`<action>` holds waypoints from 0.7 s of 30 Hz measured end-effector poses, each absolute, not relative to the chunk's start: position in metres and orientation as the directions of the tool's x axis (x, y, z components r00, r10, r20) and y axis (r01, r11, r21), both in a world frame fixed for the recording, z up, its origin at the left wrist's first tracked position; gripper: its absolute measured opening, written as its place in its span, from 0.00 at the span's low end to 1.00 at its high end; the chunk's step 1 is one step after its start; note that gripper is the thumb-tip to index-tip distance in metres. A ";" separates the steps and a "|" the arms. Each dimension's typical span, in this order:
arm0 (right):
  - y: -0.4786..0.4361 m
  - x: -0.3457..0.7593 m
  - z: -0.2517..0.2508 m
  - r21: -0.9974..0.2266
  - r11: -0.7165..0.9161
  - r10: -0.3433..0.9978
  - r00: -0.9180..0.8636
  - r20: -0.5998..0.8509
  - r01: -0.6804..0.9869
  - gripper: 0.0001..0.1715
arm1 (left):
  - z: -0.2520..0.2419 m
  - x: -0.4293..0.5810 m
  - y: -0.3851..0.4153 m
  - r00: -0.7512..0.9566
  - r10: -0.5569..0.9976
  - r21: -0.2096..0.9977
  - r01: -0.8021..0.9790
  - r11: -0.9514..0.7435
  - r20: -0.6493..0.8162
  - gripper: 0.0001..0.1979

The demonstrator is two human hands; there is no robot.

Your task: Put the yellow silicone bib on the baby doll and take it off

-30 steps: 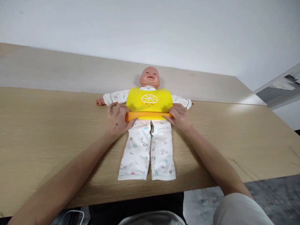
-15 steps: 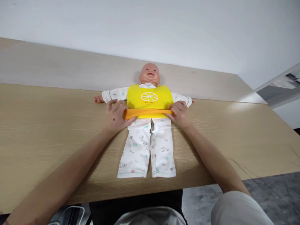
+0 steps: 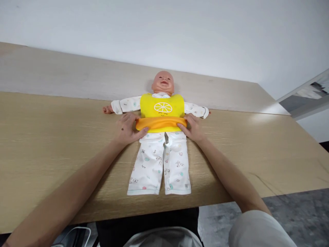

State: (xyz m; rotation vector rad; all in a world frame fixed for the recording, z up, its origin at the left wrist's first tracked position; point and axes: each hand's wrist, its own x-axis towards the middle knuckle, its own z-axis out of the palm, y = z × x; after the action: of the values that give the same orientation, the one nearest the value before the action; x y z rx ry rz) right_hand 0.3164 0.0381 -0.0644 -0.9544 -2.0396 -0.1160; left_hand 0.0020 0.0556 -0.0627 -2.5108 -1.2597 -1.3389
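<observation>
A baby doll (image 3: 163, 84) lies on its back, arms spread, in a white printed outfit (image 3: 150, 164). Over its chest is a yellow bib (image 3: 151, 105) with a white citrus slice and a small smiling face. The bib has an orange pocket (image 3: 161, 123) along its lower edge. My left hand (image 3: 130, 128) grips the pocket's left end, thumb in front and fingers behind. At the right end my right hand (image 3: 192, 127) pinches the same pocket, its thumb on the front. The doll's feet cannot be seen.
A light wooden table (image 3: 64, 137) carries the doll, with a paler raised board (image 3: 64, 73) behind it against the white wall (image 3: 164, 34). Below the near edge are a white cable (image 3: 88, 236) and dark clothing. Grey floor (image 3: 295, 216) shows at lower right.
The orange pocket shows taller and more opened out toward me. My right hand has moved slightly left, and the bib's right side has drawn in with it. My left hand stays nearly in place.
</observation>
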 end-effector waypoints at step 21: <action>0.046 0.323 -0.063 -0.929 0.291 0.956 -0.106 0.273 0.227 0.23 | -0.047 0.004 0.056 0.349 0.854 0.681 0.516 -0.519 0.387 0.20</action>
State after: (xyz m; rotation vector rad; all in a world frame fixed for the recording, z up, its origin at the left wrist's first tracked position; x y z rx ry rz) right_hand 0.3231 0.0457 -0.0627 -1.1238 -1.5616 0.9169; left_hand 0.0041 0.0561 -0.0470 -2.9179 -1.6057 -1.3706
